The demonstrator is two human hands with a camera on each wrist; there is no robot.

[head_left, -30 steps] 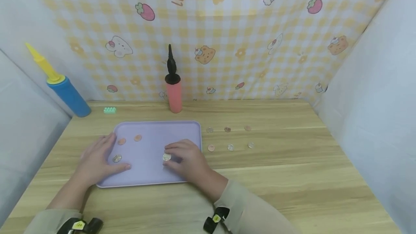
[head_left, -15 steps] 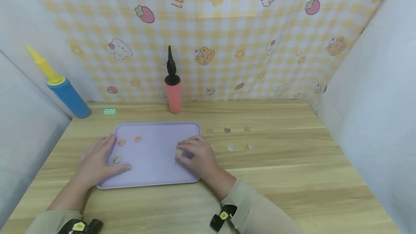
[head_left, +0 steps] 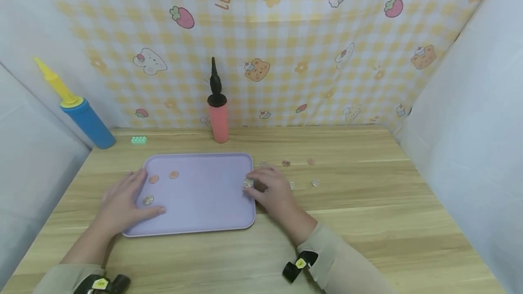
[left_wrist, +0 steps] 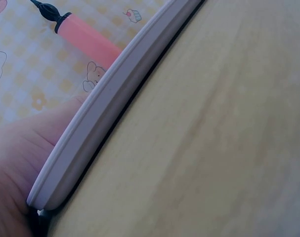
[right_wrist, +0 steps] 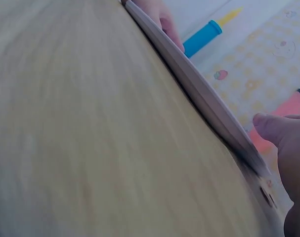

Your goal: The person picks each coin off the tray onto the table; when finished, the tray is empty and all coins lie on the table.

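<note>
My right hand (head_left: 271,190) pinches a silver coin (head_left: 248,183) between thumb and fingers, above the right rim of the lilac tray (head_left: 200,203). In the right wrist view, the thumb (right_wrist: 271,129) shows beside the tray's edge, but the coin is hidden. My left hand (head_left: 122,201) rests on the tray's left edge with its fingers extended and the thumb lying inside. Near that hand on the tray are a silver coin (head_left: 148,200) and two copper coins, one left (head_left: 153,179) and one right (head_left: 174,174).
Right of the tray lie several coins, among them copper ones (head_left: 286,163) and a silver one (head_left: 316,183); my right hand partly covers this group. Behind the tray stand a pink pump (head_left: 219,124), a green toy brick (head_left: 139,140) and a blue pump (head_left: 89,124) leaning by the left wall.
My right hand has carried the silver coin rightward across the tray, from near its middle to its right rim. The left hand and the other coins have stayed in place.
</note>
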